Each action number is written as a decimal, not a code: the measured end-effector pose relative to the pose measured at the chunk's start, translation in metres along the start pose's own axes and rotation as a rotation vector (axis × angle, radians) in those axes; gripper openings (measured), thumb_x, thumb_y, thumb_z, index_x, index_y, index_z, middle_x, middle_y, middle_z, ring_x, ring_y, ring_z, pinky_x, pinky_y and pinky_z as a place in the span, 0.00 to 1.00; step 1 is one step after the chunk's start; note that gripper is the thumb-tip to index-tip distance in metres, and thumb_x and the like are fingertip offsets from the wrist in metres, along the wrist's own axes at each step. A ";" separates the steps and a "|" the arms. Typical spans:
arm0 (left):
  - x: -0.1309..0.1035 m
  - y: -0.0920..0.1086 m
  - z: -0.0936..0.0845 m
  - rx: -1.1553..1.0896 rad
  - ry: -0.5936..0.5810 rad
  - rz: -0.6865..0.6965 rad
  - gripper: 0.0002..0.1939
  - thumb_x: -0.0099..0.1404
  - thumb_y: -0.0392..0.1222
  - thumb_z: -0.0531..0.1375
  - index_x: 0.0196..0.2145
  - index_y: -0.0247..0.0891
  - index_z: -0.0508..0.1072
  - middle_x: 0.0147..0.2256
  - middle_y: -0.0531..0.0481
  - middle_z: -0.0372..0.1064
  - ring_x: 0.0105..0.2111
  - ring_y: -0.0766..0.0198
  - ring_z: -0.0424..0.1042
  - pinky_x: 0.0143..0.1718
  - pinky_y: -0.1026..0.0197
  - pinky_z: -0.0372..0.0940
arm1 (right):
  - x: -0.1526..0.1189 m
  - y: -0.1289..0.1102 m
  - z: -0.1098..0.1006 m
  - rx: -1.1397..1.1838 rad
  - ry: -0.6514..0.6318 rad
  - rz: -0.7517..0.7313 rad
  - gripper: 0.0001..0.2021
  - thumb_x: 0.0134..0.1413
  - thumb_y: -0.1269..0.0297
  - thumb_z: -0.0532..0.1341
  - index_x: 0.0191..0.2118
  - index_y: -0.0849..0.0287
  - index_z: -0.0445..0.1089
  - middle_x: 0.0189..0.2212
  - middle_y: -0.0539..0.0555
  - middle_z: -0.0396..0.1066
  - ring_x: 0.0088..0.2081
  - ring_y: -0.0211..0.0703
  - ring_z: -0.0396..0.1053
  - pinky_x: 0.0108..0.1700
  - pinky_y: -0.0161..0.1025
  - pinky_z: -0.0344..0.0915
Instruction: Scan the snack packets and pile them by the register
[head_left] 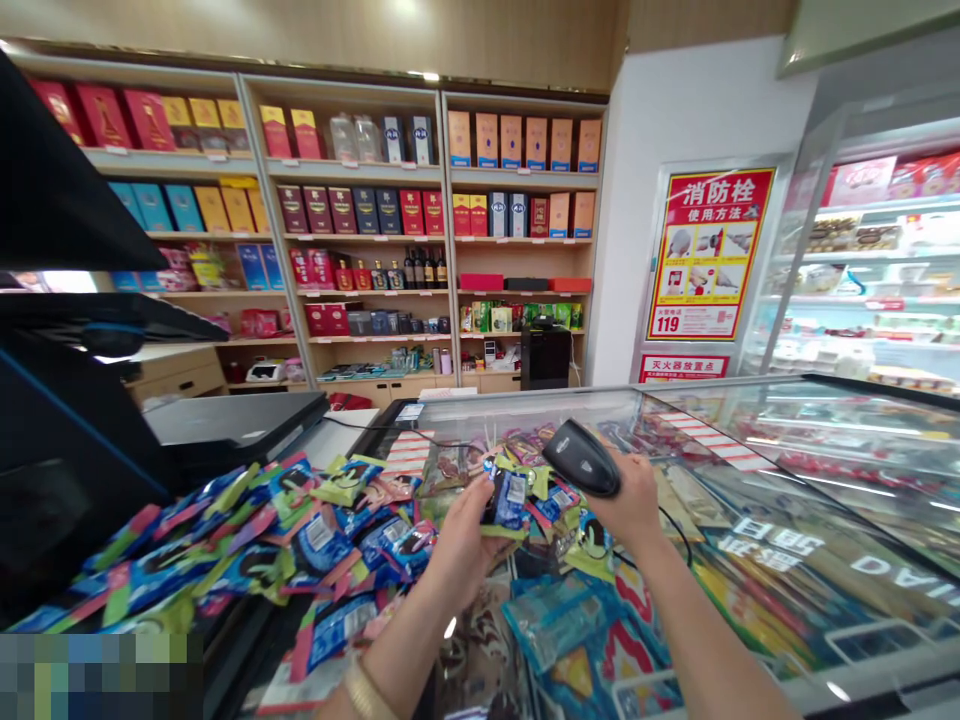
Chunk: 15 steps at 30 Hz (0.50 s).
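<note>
In my right hand (634,500) is a black handheld barcode scanner (581,458), its head pointing left. My left hand (466,530) grips a small blue and green snack packet (508,497) with a white barcode patch turned up. The scanner's head is just above and to the right of this packet, apart from it. More packets of the same kind (319,540) lie heaped to the left of my left hand. A few others (589,545) lie on the glass below the scanner. My fingertips are partly hidden behind the packet and scanner.
Under my hands is a glass-topped chest freezer (750,440) with packaged goods inside. A dark monitor and till stand (82,400) rise at the left, beside a flat grey device (232,425). The scanner's black cable (679,530) loops beside my right wrist. Stocked shelves (367,240) line the back wall.
</note>
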<state>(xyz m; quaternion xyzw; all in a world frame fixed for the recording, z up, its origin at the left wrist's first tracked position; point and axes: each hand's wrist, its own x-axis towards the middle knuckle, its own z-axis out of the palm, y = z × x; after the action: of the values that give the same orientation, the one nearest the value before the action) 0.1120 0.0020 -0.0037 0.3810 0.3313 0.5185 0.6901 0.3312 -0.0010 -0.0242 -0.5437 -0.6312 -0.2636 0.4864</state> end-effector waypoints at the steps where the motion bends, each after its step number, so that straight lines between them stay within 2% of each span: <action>1: 0.000 0.004 0.000 -0.083 0.030 -0.007 0.13 0.60 0.43 0.59 0.42 0.36 0.71 0.32 0.50 0.73 0.26 0.65 0.72 0.27 0.61 0.70 | 0.000 -0.001 -0.001 0.008 0.002 -0.019 0.09 0.44 0.61 0.59 0.34 0.56 0.70 0.31 0.54 0.75 0.33 0.45 0.70 0.39 0.40 0.57; 5: 0.003 0.012 -0.003 -0.158 0.086 0.080 0.11 0.62 0.43 0.57 0.41 0.37 0.69 0.34 0.50 0.73 0.26 0.65 0.72 0.25 0.62 0.70 | 0.003 -0.010 -0.006 0.070 -0.040 -0.109 0.10 0.44 0.63 0.58 0.35 0.56 0.70 0.31 0.53 0.74 0.31 0.44 0.68 0.39 0.41 0.58; 10: 0.008 0.017 -0.011 0.006 0.195 0.234 0.17 0.60 0.51 0.57 0.42 0.39 0.69 0.41 0.48 0.74 0.37 0.61 0.74 0.32 0.63 0.69 | 0.006 -0.025 -0.011 0.149 -0.186 -0.181 0.05 0.44 0.62 0.58 0.29 0.55 0.68 0.26 0.51 0.71 0.28 0.42 0.65 0.38 0.41 0.56; 15: 0.007 0.024 -0.010 -0.031 0.221 0.249 0.16 0.60 0.49 0.57 0.42 0.39 0.71 0.39 0.50 0.74 0.38 0.62 0.74 0.31 0.67 0.67 | 0.005 -0.035 -0.011 0.214 -0.274 -0.227 0.08 0.46 0.58 0.61 0.31 0.56 0.69 0.25 0.50 0.71 0.28 0.41 0.65 0.39 0.41 0.54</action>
<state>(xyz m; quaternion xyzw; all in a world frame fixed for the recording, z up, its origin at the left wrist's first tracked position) 0.0937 0.0153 0.0119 0.3491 0.3475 0.6437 0.5857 0.3023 -0.0181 -0.0085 -0.4448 -0.7732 -0.1716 0.4181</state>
